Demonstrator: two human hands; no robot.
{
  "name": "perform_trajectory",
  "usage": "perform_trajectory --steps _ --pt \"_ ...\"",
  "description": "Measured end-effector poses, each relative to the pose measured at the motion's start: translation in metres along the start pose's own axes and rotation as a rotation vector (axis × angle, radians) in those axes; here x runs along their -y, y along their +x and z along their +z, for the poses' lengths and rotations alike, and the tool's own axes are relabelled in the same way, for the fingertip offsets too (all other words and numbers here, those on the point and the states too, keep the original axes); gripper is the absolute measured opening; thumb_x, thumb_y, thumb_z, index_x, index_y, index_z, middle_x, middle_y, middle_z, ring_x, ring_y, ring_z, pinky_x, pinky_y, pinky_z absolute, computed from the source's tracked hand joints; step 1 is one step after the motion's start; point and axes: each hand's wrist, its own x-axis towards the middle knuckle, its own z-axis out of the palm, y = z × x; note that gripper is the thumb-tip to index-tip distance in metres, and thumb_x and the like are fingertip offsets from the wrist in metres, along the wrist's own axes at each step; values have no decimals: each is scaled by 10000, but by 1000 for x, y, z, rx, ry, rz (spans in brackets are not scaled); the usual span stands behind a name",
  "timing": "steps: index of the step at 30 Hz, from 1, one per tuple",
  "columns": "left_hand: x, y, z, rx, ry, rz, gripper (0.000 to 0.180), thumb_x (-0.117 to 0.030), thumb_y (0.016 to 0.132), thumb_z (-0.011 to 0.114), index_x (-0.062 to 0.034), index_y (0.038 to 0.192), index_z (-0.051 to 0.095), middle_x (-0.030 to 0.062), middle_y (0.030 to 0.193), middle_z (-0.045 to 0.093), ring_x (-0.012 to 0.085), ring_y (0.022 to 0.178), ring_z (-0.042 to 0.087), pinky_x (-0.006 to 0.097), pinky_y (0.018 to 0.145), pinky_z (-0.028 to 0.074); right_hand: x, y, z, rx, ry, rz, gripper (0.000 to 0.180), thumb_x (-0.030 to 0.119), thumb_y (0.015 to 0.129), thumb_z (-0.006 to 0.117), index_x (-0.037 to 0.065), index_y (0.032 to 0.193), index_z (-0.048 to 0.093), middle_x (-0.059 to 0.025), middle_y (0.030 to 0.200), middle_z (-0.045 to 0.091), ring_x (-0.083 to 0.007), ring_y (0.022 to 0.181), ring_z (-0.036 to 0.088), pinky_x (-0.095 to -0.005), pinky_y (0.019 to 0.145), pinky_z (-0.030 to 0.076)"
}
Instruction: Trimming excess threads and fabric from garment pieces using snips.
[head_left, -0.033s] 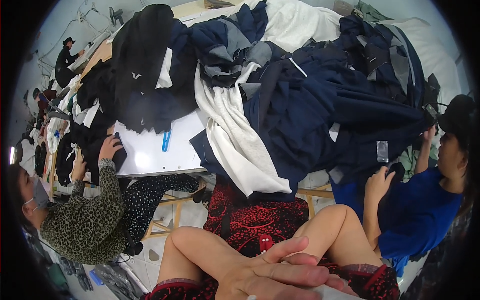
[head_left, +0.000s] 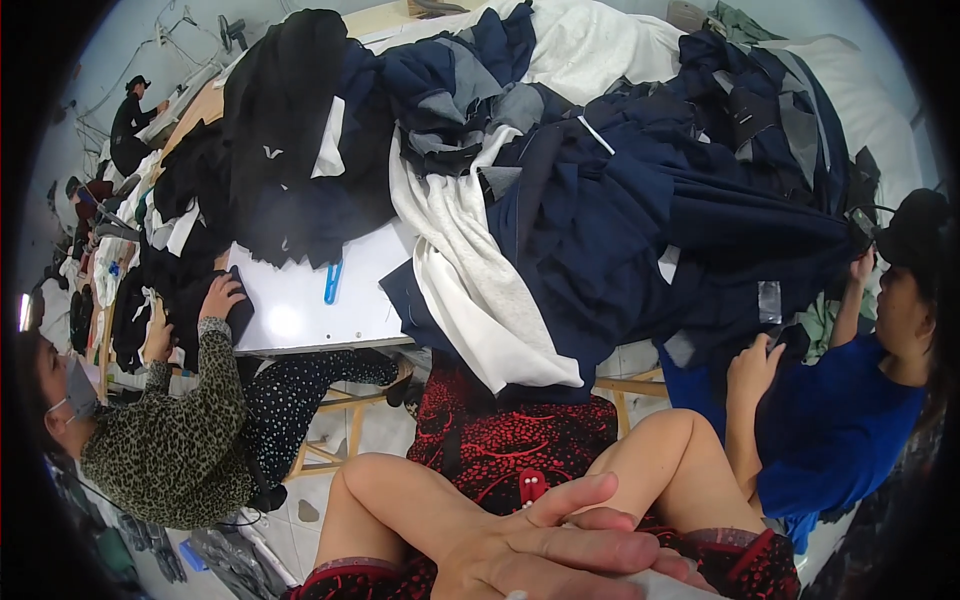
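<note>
Both my forearms bend inward and meet low in the picture, over my red and black patterned clothing. My left hand lies in front, fingers stretched out toward the right. Behind it, my right hand is mostly hidden, so its grip does not show. A white piece, perhaps cloth or paper, shows under the left fingertips at the lower edge; which hand holds it, if either, I cannot tell. Just above my hands is a small red piece with white pinheads against the clothing.
Ahead, a white-topped table carries dark navy cloth, a long white cloth, black cloth and blue thread snips. Co-workers sit at the left, in a leopard-print top, and right, in a blue shirt.
My hands stay in place. The right co-worker's lower hand and the small shiny strip beside it have shifted slightly.
</note>
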Motion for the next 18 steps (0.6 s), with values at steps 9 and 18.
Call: perform_trajectory --steps 9,18 --pt "-4 -24 -9 106 175 -166 241 -166 913 368 -13 1076 458 124 1068 548 164 864 556 364 997 284 2 1 -2 2 -6 -22 359 421 874 432 164 1078 578 -51 1084 579 -296 1180 410 -472 1043 19" --pt "23 -37 10 -35 233 -38 148 -168 911 371 -39 951 432 77 917 545 173 757 564 442 965 287 4 -3 -4 -13 -22 -34 380 433 868 438 154 1090 572 -61 1096 573 -307 1182 405 -474 1043 15"
